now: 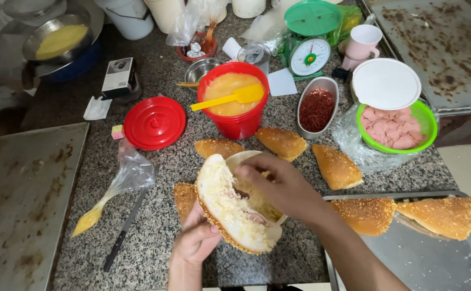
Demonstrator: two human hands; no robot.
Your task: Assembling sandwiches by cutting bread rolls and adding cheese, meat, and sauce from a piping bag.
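1. The left hand cupped the split sesame bun from beneath, fingers curled shut around its crust, near the front edge of the granite worktop.
2. The right hand reached in over the open bun, fingertips pinched together and pressed into the pale filling; whether they gripped anything could not be told.
3. Behind the bun, toward the middle of the worktop, stood a red bucket of yellow sauce with a yellow spatula lying across it.
4. Its red lid lay flat just to the left.
5. A metal dish of red flakes sat to the bucket's right.
6. A green basket of pink sliced meat sat by the right edge, a white lid half over it.
7. A filled piping bag and a knife lay on the left of the worktop.
8. Two buns rested on the metal tray at the front right corner.
9. A green kitchen scale stood at the back.
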